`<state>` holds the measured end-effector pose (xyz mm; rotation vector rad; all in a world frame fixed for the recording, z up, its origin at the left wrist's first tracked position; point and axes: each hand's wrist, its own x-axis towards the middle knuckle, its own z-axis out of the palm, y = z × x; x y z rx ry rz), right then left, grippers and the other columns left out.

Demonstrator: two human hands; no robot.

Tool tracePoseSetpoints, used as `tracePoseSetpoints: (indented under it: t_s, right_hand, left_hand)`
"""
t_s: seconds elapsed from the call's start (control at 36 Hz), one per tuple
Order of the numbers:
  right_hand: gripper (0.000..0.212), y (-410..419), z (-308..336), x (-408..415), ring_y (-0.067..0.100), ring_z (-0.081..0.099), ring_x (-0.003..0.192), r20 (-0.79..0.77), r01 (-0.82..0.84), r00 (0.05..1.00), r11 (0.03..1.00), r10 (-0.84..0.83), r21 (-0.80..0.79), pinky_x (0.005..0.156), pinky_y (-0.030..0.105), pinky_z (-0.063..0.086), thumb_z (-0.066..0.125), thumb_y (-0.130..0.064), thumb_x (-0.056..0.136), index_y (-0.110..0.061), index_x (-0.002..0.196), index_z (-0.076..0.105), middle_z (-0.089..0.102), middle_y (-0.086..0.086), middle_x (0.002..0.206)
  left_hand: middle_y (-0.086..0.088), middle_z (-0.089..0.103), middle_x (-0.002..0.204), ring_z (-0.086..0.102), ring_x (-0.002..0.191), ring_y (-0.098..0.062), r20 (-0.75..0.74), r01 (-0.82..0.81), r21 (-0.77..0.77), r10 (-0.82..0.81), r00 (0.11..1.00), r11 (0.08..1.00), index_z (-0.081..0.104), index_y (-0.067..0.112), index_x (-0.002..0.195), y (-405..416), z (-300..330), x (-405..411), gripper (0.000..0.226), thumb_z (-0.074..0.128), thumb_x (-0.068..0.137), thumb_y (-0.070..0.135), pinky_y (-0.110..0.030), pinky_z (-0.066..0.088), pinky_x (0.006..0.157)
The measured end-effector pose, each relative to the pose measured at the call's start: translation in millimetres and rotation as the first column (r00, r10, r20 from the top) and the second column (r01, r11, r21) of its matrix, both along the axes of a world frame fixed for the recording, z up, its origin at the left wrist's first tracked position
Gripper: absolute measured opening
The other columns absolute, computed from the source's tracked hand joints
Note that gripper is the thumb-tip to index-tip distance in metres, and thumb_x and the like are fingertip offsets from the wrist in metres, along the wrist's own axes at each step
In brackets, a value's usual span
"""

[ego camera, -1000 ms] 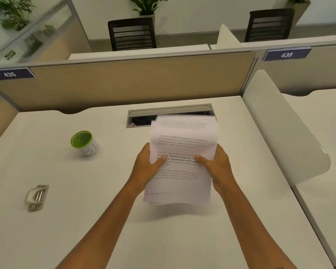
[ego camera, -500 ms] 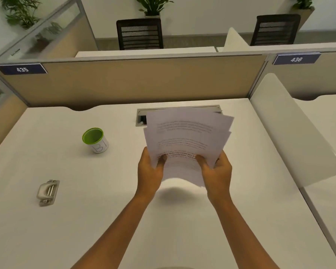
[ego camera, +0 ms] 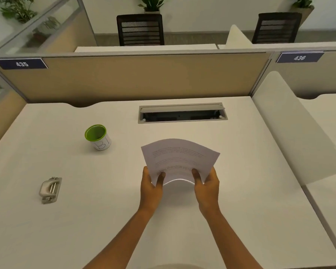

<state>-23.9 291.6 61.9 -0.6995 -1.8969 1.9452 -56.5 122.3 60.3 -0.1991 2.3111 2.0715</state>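
Head view: papers [ego camera: 179,160] were pinched at the near corners by left hand [ego camera: 151,188] and right hand [ego camera: 207,188]; print was blurred, fingers underneath hidden.

White desk [ego camera: 47,230]: green cup [ego camera: 98,137], hole punch [ego camera: 50,190]

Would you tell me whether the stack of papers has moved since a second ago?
Yes. The stack of papers overlapped the cable slot then; now it is held clear of it, nearer the person, bare desk showing between.
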Motion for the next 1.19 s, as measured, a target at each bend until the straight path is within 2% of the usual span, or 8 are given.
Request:
tracePoseSetpoints:
  t_s: [0.11,0.19,0.44,0.53,0.64,0.72,0.92,1.19]
  right_hand:
    - [0.044,-2,-6,0,-0.001,0.068,0.113,0.043,-0.017,0.999,1.000,0.016,0.017,0.087,0.014,0.062,0.074,-0.017,0.100,-0.035,0.139,0.061,0.074,-0.020,0.119]
    - [0.045,8,-3,-1,0.008,0.069,0.115,0.051,-0.021,0.999,0.998,0.018,0.057,0.097,0.027,0.063,0.078,-0.016,0.096,-0.039,0.131,0.060,0.073,-0.014,0.122]
    - [0.105,65,85,-19,0.015,0.043,0.149,-0.116,-0.017,0.988,0.827,0.099,0.562,0.123,0.027,0.035,0.094,-0.013,0.079,-0.028,0.161,0.030,0.038,-0.010,0.166]
    - [0.084,67,106,-26,0.014,0.053,0.140,-0.025,-0.176,0.971,0.780,0.239,0.601,0.115,0.030,0.044,0.091,-0.021,0.083,-0.027,0.155,0.048,0.053,-0.007,0.159]
    - [0.029,78,110,-28,0.005,0.075,0.097,-0.041,-0.292,0.917,0.736,0.398,0.611,0.081,0.025,0.063,0.080,-0.011,0.093,-0.034,0.110,0.079,0.078,-0.023,0.108]
    - [0.049,83,108,-21,-0.001,0.074,0.080,-0.051,-0.264,0.941,0.824,0.333,0.501,0.067,0.009,0.054,0.079,-0.008,0.095,-0.056,0.085,0.078,0.079,-0.028,0.084]
    - [0.032,80,88,-6,0.002,0.077,0.073,-0.093,-0.139,0.981,0.951,0.171,0.276,0.059,0.011,0.054,0.087,-0.016,0.089,-0.048,0.085,0.083,0.083,-0.017,0.082]
    - [0.025,51,48,1,0.005,0.080,0.080,0.026,-0.082,0.996,0.994,0.081,0.077,0.065,0.014,0.059,0.090,-0.013,0.084,-0.037,0.091,0.087,0.086,-0.009,0.092]
  left_hand:
    - [0.030,0.064,0.124,0.064,0.118,0.002,0.018,-0.018,-0.002,0.018,1.000,1.000,0.045,0.060,0.131,-2,-5,0,0.053,0.071,0.101,0.025,-0.002,0.054,0.078]
    - [0.034,0.070,0.114,0.067,0.111,0.006,-0.035,-0.003,-0.035,0.002,0.999,0.999,0.053,0.060,0.121,-7,-5,-6,0.047,0.071,0.101,0.021,-0.004,0.055,0.081]
    - [0.016,0.076,0.105,0.074,0.097,-0.015,-0.266,0.223,-0.368,-0.332,0.905,0.903,0.068,0.034,0.108,-44,30,-50,0.012,0.061,0.100,0.028,-0.027,0.061,0.076]
    - [0.025,0.076,0.106,0.075,0.098,-0.009,-0.266,0.318,-0.483,-0.483,0.834,0.816,0.068,0.039,0.110,-48,53,-58,0.016,0.055,0.102,0.042,-0.021,0.062,0.073]
    - [0.031,0.072,0.106,0.072,0.088,0.001,-0.270,0.325,-0.613,-0.578,0.771,0.720,0.064,0.046,0.117,-52,83,-64,0.025,0.047,0.101,0.055,-0.010,0.058,0.072]
    - [0.025,0.077,0.107,0.075,0.095,-0.006,-0.208,0.393,-0.539,-0.570,0.795,0.745,0.070,0.039,0.113,-71,96,-75,0.016,0.066,0.098,0.043,-0.018,0.060,0.072]
    - [-0.004,0.085,0.109,0.081,0.103,-0.023,-0.045,0.340,-0.029,-0.341,0.939,0.940,0.079,0.011,0.108,-115,70,-80,0.030,0.085,0.082,-0.003,-0.039,0.064,0.098]
    - [0.014,0.084,0.104,0.080,0.095,-0.005,0.043,0.147,0.056,-0.149,0.988,0.988,0.082,0.047,0.101,-75,21,-45,0.042,0.096,0.074,0.018,-0.018,0.063,0.074]
